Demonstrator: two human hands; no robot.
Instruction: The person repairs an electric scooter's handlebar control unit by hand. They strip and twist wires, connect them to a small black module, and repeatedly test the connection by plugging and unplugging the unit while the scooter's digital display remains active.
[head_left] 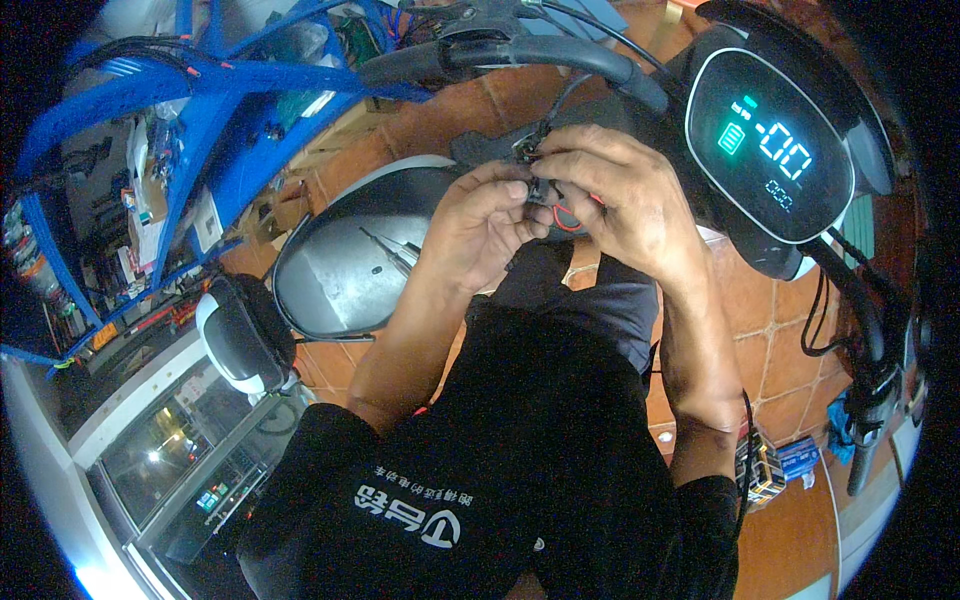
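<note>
A small, dark, block-like part (538, 188) is pinched between the fingertips of both hands, in front of the person's torso and near the curved black handlebar tube (580, 62). It looks compact and blackish, with a metallic-looking piece (524, 150) just above it; fingers hide too much to tell whether the two are joined. The left hand (478, 220) has thumb and forefinger closed on the part, its other fingers loosely curled. The right hand (625, 195) closes thumb and fingertips around it from the other side; two hands probably suit something so small. A thin red wire (566, 219) loops under the right fingers, and a slim black cable (568, 98) rises toward the handlebar, which may be why the part is held so near. To the right, a black dashboard with a pale rim (770, 147) is lit. To the left, slim metal tools (392, 250) lie on a glossy black seat-like panel (325, 275), perhaps for easy reach; beyond stands bright blue metal shelving (225, 90)
</note>
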